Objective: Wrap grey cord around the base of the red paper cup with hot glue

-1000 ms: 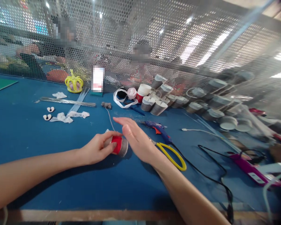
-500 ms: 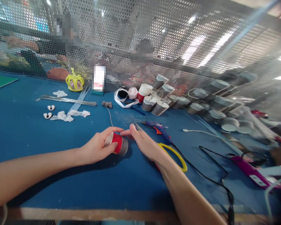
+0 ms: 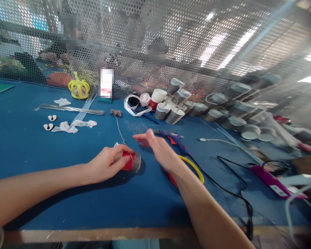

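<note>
My left hand [image 3: 103,166] grips a red paper cup [image 3: 126,162] lying on its side. Grey yarn is wound in a band around the cup's right end, and a loose strand crosses the red surface. From the cup, yarn runs up to a small grey yarn bundle [image 3: 116,113]. My right hand [image 3: 158,148] hovers just right of the cup, fingers stretched out, thumb raised, apart from the cup. Partly hidden below its wrist are a red object [image 3: 172,179], whose kind I cannot tell, and a yellow loop [image 3: 197,169]. A blue glue gun [image 3: 175,138] lies beyond.
Grey-wrapped cups [image 3: 175,116] stand and lean at the back right. A purple power strip [image 3: 271,183] and black cable [image 3: 235,193] lie right. Wires [image 3: 72,109], white scraps [image 3: 67,127], a yellow crown-shaped piece [image 3: 79,90] and a phone [image 3: 106,83] are left and behind.
My right hand has drawn slightly away from the cup, leaving a wider gap. The cup has turned a little in my left hand, and a yarn strand now shows across its red side.
</note>
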`<state>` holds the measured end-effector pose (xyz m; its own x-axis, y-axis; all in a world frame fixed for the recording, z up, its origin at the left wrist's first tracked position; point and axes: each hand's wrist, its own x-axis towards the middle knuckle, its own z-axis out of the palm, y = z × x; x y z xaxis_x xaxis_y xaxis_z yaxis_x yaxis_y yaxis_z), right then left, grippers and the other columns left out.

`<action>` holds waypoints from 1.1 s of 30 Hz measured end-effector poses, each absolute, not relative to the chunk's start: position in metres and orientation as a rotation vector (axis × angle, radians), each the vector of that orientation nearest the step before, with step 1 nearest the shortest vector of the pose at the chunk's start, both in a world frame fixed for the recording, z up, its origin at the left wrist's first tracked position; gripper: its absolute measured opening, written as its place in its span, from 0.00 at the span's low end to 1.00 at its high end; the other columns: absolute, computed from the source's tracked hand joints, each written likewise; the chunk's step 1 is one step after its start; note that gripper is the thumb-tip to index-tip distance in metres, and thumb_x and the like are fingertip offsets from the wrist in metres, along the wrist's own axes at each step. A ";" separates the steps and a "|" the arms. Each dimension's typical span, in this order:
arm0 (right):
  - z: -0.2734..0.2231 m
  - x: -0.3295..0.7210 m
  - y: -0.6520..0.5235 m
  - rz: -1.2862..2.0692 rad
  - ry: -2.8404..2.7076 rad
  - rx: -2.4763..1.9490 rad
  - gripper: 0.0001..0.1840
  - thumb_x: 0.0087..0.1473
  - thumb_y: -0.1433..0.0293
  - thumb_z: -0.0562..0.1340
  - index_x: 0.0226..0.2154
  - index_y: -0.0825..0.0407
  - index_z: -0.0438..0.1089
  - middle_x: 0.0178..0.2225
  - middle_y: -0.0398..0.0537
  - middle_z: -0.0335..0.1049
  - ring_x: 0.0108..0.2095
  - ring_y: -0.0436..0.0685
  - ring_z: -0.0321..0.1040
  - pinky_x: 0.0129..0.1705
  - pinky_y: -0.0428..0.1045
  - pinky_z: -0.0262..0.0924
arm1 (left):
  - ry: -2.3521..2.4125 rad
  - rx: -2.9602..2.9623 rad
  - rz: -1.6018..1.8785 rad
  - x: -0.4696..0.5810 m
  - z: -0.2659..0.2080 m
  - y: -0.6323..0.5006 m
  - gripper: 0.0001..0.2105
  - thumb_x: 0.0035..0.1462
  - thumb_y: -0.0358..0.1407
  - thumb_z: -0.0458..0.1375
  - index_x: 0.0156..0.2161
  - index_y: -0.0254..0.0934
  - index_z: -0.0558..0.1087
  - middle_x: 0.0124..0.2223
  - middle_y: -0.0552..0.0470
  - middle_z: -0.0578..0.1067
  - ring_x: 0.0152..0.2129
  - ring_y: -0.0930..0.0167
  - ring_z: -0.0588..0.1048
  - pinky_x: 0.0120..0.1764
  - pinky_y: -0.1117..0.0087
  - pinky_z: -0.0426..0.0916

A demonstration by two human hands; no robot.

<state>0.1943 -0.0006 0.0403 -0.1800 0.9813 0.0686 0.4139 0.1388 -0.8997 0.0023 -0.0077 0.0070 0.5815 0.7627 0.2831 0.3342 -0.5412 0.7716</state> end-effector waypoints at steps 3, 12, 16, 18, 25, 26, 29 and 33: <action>0.061 0.222 0.005 0.790 -1.563 -1.446 0.32 0.54 0.45 0.48 0.37 0.54 0.71 0.42 0.56 0.73 0.42 0.58 0.70 0.44 0.53 0.64 | 0.901 2.151 0.797 0.002 0.007 -0.008 0.12 0.61 0.36 0.45 0.43 0.34 0.67 0.21 0.58 0.70 0.18 0.75 0.67 0.24 0.75 0.62; 0.048 0.304 0.028 0.285 -1.579 -2.303 0.10 0.53 0.66 0.61 0.37 0.54 0.70 0.39 0.52 0.71 0.41 0.60 0.68 0.43 0.56 0.62 | 0.838 2.237 0.828 0.001 0.002 -0.007 0.12 0.61 0.36 0.46 0.47 0.36 0.64 0.34 0.50 0.75 0.26 0.71 0.74 0.30 0.71 0.67; 0.025 0.307 0.037 0.374 -1.523 -2.397 0.16 0.57 0.64 0.57 0.48 0.51 0.64 0.49 0.50 0.64 0.44 0.56 0.66 0.43 0.56 0.64 | 0.846 2.257 0.820 0.000 -0.001 -0.007 0.12 0.61 0.36 0.46 0.48 0.36 0.61 0.28 0.54 0.73 0.20 0.72 0.72 0.26 0.72 0.65; 0.023 0.307 0.037 0.366 -1.456 -2.382 0.16 0.56 0.65 0.58 0.47 0.53 0.65 0.48 0.52 0.65 0.44 0.57 0.66 0.43 0.56 0.64 | 0.855 2.266 0.807 0.000 -0.001 -0.007 0.13 0.61 0.36 0.47 0.49 0.36 0.60 0.27 0.54 0.73 0.19 0.73 0.71 0.24 0.73 0.64; 0.053 0.283 0.006 0.641 -1.381 -1.963 0.11 0.46 0.70 0.62 0.35 0.53 0.65 0.30 0.49 0.73 0.26 0.54 0.70 0.31 0.50 0.66 | 0.824 2.318 0.832 -0.001 0.001 -0.004 0.12 0.62 0.36 0.45 0.49 0.36 0.60 0.41 0.46 0.74 0.26 0.71 0.75 0.29 0.72 0.66; 0.057 0.277 0.001 0.724 -1.395 -1.913 0.08 0.45 0.68 0.62 0.31 0.53 0.66 0.27 0.48 0.72 0.24 0.53 0.69 0.29 0.49 0.66 | 0.821 2.328 0.833 -0.001 0.002 -0.003 0.12 0.62 0.36 0.45 0.49 0.36 0.60 0.42 0.45 0.74 0.27 0.70 0.75 0.29 0.72 0.67; 0.065 0.260 -0.012 0.904 -1.460 -1.786 0.11 0.43 0.62 0.64 0.24 0.53 0.67 0.21 0.47 0.71 0.19 0.51 0.67 0.22 0.47 0.63 | 0.822 2.347 0.802 -0.003 0.004 0.000 0.12 0.62 0.35 0.45 0.48 0.35 0.60 0.41 0.45 0.74 0.28 0.70 0.76 0.30 0.72 0.67; 0.066 0.243 -0.026 1.036 -1.558 -1.636 0.13 0.43 0.60 0.64 0.29 0.53 0.70 0.17 0.42 0.68 0.16 0.48 0.62 0.19 0.44 0.58 | 0.832 2.360 0.815 -0.004 0.004 0.003 0.10 0.62 0.34 0.45 0.48 0.35 0.60 0.39 0.46 0.74 0.27 0.71 0.75 0.29 0.73 0.67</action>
